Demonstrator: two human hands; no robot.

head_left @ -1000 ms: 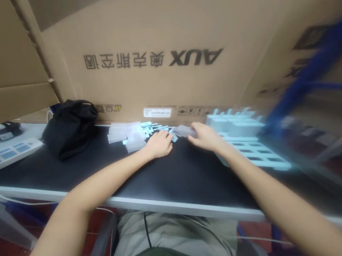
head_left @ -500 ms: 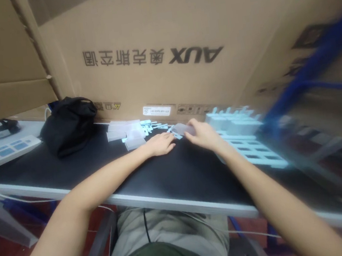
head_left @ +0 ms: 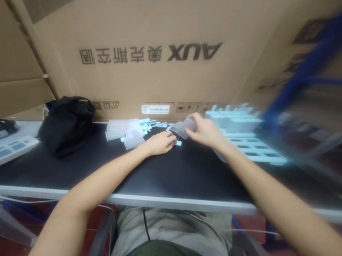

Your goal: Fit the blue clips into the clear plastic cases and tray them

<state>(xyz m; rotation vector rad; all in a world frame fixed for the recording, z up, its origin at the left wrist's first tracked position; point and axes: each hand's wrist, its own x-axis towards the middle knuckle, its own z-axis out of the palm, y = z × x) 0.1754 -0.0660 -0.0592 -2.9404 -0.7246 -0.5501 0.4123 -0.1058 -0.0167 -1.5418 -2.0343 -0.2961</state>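
The right hand (head_left: 206, 130) pinches translucent sheeting (head_left: 187, 127); the left hand (head_left: 161, 142) closes its fingers on a blue strip (head_left: 178, 143); a light grip should avoid creases.

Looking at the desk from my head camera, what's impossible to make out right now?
All in the head view:
- Translucent piece: its right end, covered by the right hand.
- Light-blue piece: its left end, hidden by the left hand.
- Pale-blue rack: its near left part, behind the right forearm; the rest is blurred.
- White label: print too small.
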